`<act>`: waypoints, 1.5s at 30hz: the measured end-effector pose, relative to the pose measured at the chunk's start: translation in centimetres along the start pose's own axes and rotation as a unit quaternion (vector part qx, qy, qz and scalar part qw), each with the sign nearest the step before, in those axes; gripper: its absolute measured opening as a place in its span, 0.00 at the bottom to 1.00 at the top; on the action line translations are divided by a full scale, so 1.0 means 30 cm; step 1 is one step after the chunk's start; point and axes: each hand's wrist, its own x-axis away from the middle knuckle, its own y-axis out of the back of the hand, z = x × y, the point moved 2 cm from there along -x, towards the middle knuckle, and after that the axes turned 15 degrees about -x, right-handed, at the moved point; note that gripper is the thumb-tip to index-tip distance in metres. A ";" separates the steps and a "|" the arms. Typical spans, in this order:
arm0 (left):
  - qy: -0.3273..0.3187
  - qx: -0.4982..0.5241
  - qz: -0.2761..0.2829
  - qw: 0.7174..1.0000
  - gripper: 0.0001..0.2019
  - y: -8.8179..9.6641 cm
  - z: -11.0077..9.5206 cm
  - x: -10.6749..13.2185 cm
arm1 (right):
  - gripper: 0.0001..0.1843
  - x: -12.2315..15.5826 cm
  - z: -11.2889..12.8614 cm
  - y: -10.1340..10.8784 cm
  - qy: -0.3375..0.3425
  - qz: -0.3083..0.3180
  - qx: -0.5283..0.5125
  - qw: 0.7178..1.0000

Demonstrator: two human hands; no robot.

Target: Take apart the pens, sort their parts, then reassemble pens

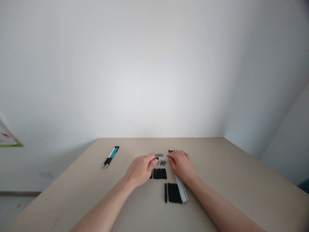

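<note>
My left hand [141,169] rests on the beige table [217,180], fingers curled in a pinch near a row of small metal springs [158,155]. What the pinch holds is too small to make out. My right hand [180,164] lies just right of the springs, fingers bent over small parts, with black pen pieces [172,151] behind it. Between the hands lie small grey tips [163,163] and a row of short black grips [159,173]. Nearer me lie several long black barrels [172,192] and thin white refills [182,191].
Two assembled pens [111,156], one white and one teal, lie at the table's far left. A white wall stands behind the table. A paper with a green edge [7,138] hangs at the left.
</note>
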 end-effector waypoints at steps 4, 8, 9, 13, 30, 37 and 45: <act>-0.002 0.003 0.003 1.000 0.14 0.002 0.000 0.001 | 0.12 -0.006 -0.001 0.007 0.009 -0.013 -0.006 1.000; -0.002 0.001 0.011 1.000 0.14 0.002 0.000 0.001 | 0.09 -0.006 0.013 0.022 0.043 -0.048 -0.040 0.997; -0.001 -0.001 0.013 1.000 0.14 0.001 0.001 0.002 | 0.09 -0.003 0.022 0.027 0.063 -0.060 -0.057 0.995; -0.001 -0.012 0.020 1.000 0.13 -0.005 0.001 0.004 | 0.12 0.019 0.077 0.048 0.176 -0.084 -0.155 0.969; -0.037 -0.006 0.028 0.999 0.14 -0.002 -0.011 0.007 | 0.08 0.038 0.112 0.042 0.228 -0.042 -0.230 0.945; -0.044 -0.001 0.034 0.998 0.15 0.010 -0.018 0.013 | 0.07 0.042 0.118 0.049 0.208 -0.023 -0.228 0.951; -0.056 0.007 0.040 0.998 0.14 0.001 -0.016 0.013 | 0.07 0.040 0.117 0.042 0.185 -0.010 -0.239 0.953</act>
